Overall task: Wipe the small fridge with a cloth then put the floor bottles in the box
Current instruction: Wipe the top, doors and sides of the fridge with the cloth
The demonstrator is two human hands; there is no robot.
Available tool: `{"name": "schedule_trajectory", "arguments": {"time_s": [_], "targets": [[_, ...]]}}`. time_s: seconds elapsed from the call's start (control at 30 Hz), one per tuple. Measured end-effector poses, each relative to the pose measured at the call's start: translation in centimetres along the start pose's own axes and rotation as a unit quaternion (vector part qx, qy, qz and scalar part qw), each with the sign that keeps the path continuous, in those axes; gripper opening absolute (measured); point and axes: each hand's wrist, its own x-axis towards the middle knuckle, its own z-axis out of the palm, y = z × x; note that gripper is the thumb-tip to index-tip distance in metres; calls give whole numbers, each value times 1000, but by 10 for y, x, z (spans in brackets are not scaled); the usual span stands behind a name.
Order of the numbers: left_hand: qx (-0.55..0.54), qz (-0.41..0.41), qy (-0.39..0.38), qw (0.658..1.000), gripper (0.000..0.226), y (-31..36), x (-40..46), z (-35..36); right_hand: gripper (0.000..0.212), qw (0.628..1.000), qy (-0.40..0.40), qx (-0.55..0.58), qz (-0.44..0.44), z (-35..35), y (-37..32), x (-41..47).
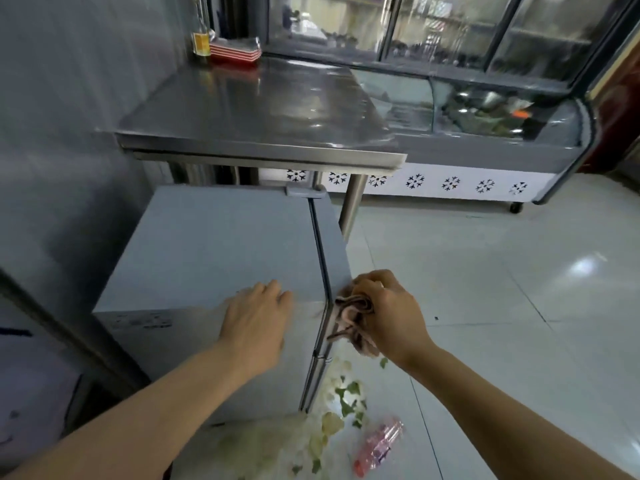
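Head view: left hand point(256, 318) is laid flat, fingers relaxed, on the fridge point(214, 251) top near its front edge. Cloth point(349, 318) is bunched in the clenched right hand point(388, 311) and pressed against the fridge door's top corner. A pink bottle point(379, 445) is lying on the floor point(502, 289) beside the fridge, among leaf scraps.

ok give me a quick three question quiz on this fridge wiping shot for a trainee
1. True or false: the right hand grips the cloth.
2. Where does the left hand rest? A) on the steel table B) on top of the small fridge C) on the floor
3. Fill in: the pink bottle lies on the ____.

Key: 1 true; 2 B; 3 floor
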Motion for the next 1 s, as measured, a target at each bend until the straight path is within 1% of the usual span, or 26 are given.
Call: {"name": "schedule_trajectory", "arguments": {"time_s": [0.07, 0.13, 0.27, 0.37, 0.5, 0.6, 0.67, 0.83, 1.0], "targets": [[-10, 1, -55, 998, 28, 0, 0, -19, 35, 999, -6, -28, -23, -16, -7, 2], [-11, 19, -65, 998, 29, -3, -1, -43, 34, 997, -14, -51, -51, -35, -17, 2], [-6, 43, -74, 996, 37, -16, -3, -99, 43, 993, -45, -77, -77, -84, -43, 2], [-17, 49, -73, 996, 43, -28, -3, -141, 43, 990, -57, -101, -84, -120, -60, 7], [-25, 50, -52, 997, 53, -36, 2, -189, 44, 987, -60, -124, -81, -155, -76, 20], [-17, 54, -43, 997, 46, -37, 12, -215, 43, 989, -41, -120, -76, -174, -82, 35], [-12, 49, -38, 998, 43, -37, 23, -229, 42, 990, -38, -114, -77, -186, -81, 51], [-19, 22, -33, 999, 48, -36, 68, -249, 39, 990, -39, -105, -83, -204, -59, 107], [-14, -35, -41, 998, 47, -31, 135, -252, 39, 989, -38, -83, -115, -210, -20, 192]]}}
